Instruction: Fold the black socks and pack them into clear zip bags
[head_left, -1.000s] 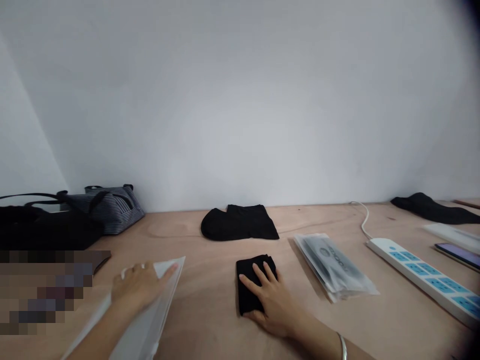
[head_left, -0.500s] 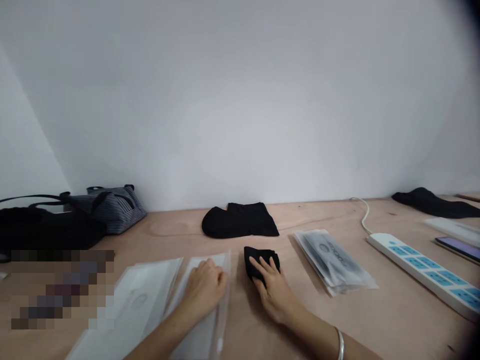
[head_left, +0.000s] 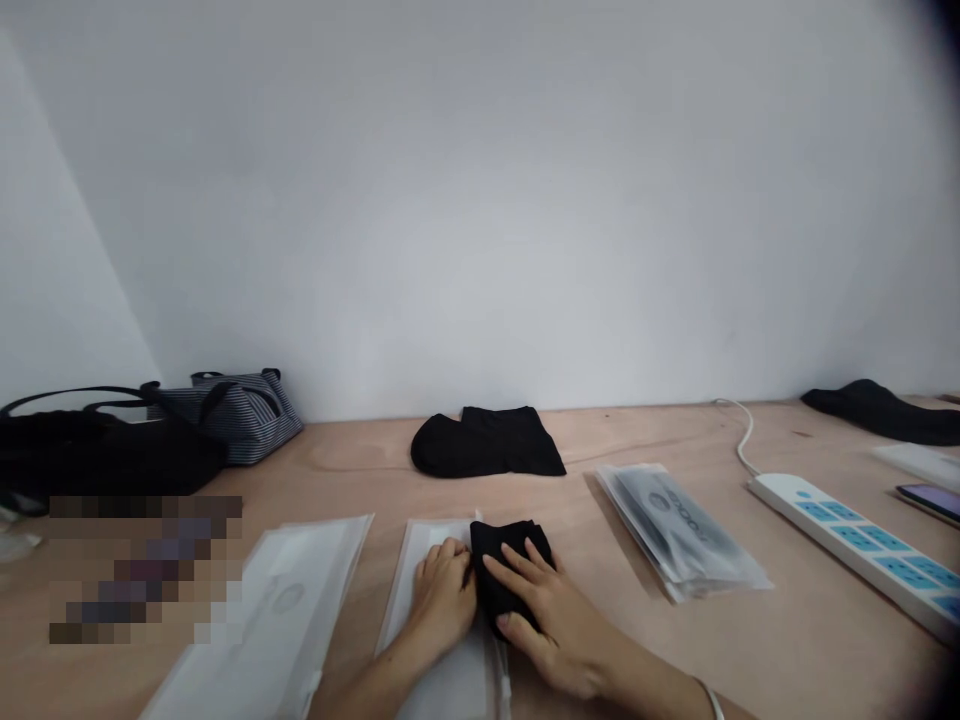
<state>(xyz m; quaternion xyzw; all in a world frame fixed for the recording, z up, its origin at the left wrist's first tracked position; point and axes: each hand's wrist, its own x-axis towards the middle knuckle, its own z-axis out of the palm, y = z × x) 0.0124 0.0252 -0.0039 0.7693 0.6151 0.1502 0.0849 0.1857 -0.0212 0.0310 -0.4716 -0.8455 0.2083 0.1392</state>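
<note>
Your left hand (head_left: 445,595) is resting curled on the clear bag (head_left: 459,685); pinching or not, can't tell. At the bag's right edge, the folded black cloth (head_left: 501,598) is lying lengthwise toward the table's (head_left: 352,455) back edge. Your right hand (head_left: 559,615) is covering it, fingers spread, unclenched.

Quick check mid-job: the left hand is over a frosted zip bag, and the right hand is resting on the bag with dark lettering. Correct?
Not quite: the head view shows the right hand resting on the folded black cloth, not on the bag with dark lettering, which lies apart, farther right. The left hand is indeed over a frosted zip bag.
</note>
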